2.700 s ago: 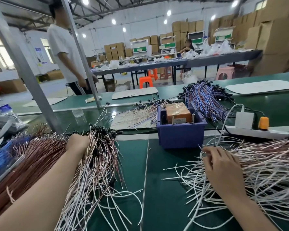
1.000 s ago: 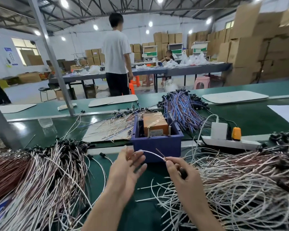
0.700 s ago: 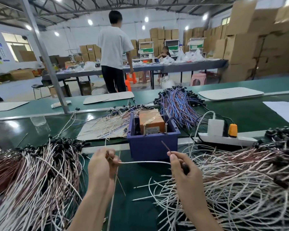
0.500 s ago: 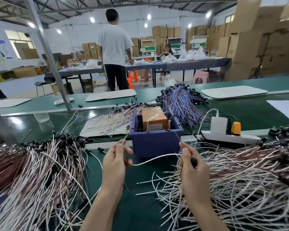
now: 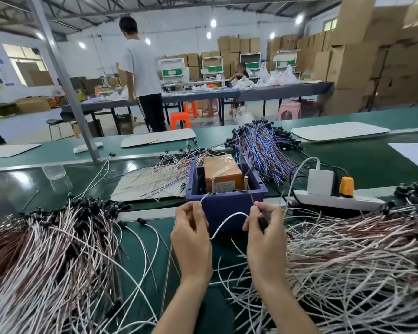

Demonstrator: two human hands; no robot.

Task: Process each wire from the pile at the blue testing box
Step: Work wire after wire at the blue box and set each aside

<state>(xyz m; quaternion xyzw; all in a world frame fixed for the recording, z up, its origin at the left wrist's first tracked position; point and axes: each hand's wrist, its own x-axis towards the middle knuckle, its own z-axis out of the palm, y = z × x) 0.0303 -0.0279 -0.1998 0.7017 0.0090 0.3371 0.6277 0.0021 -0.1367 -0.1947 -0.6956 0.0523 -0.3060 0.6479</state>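
While the wire (image 5: 225, 221) hangs as a slack loop between both hands: it can catch on loose strands of the right pile (image 5: 348, 261) beside the wrist, and a neighbour wire is then dragged along.
Risk at the tips: both ends are thin and probably bend easily; if one slides past its pin, I judge that the test shows nothing.
Left hand (image 5: 191, 235): thumb and forefinger pinch the white end, whose tip points up toward the left pin (image 5: 213, 186); whether they touch, I cannot tell.
Right hand (image 5: 263, 233): fingers curl round the black plug end; a reddish lead stands up below the right pin (image 5: 246, 183).
Blue testing box (image 5: 227, 207): just behind both hands.
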